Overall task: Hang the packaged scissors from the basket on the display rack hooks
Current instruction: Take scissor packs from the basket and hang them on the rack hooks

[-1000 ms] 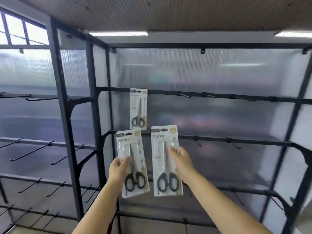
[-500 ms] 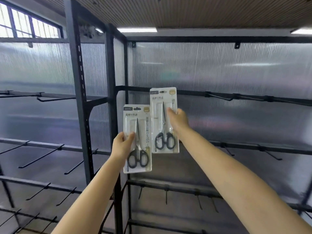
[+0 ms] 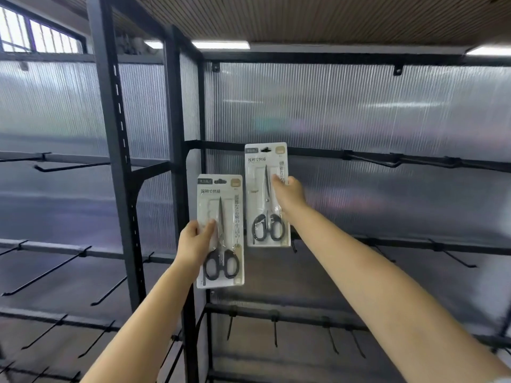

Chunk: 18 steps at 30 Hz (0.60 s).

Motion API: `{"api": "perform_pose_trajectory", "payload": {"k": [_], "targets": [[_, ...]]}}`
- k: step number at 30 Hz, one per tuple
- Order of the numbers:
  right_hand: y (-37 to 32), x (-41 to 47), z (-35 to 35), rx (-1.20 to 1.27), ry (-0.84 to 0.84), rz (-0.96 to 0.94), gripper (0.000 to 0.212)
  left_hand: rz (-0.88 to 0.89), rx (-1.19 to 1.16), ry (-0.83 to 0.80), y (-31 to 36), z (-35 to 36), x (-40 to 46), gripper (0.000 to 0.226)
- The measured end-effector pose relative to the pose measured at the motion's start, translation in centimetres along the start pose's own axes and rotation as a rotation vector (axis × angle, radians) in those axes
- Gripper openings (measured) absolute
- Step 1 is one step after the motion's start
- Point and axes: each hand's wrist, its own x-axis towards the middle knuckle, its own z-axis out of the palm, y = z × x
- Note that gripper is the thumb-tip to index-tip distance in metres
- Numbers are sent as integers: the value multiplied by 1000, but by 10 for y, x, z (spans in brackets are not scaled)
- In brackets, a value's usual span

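Two packaged scissors in view, one per hand. Right hand (image 3: 289,193) pinches the right edge of the upper scissors pack (image 3: 266,194), thumb on its front; pack upright, its top hang-hole level with the top rail (image 3: 387,158) of the display rack. Whether it sits on a hook, cannot tell. Left hand (image 3: 195,243) grips the lower scissors pack (image 3: 221,230) by its left edge, thumb across the front, held upright just below-left of the right hand. Bare hooks (image 3: 373,163) beyond the right hand.
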Motion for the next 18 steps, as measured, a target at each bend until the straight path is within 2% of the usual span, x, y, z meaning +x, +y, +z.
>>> {"api": "perform_pose_trajectory", "payload": {"k": [2,4,12,18], "targets": [[0,4,6,13,19,-2,33,1,-2,-4,-2,1,5,37],[-1,7,10,37,29,1,32,9,8,-30,-3,0,9,25],[12,15,11,114,72,54,21,-7,-3,-52,-11,0,24,31],[16,26,9,118,73,56,27,0,-19,-30,-14,4,35,29]]}}
